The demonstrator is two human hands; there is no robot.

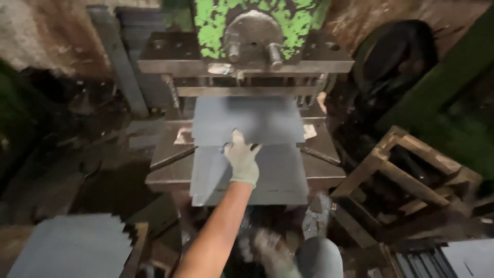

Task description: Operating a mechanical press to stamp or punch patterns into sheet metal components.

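Dim, grimy workshop, dark cluttered floor, rough stained wall behind. In front of me a heavy steel press [247, 56] with flaking green paint on its head and two thick bolts on a round plate; below it the steel tabletop [164, 154] of the press bed, worn and rusty. Two grey metal sheets lie on it: the upper sheet [247, 118] sits pushed in under the press head, the lower sheet [278, 175] lies nearer me and overhangs the front edge of the tabletop, the upper one overlapping its far edge. My left hand [241, 160], in a dirty white glove, arm bare, lies flat on the lower sheet with the fingers spread, fingertips touching the near edge of the upper sheet; it grips nothing, just presses palm down. My right hand [270, 249], also gloved, is low near my knee at the bottom of the view, blurred; cannot tell if it is spread or closed, or whether it holds anything. Bottom left, a stack of grey sheets [72, 247], same kind, edges fanned. Right of the press, a rough wooden frame [401, 175], tilted, well apart from my hands. Bottom right corner, another grey sheet [471, 257], partly cut off.
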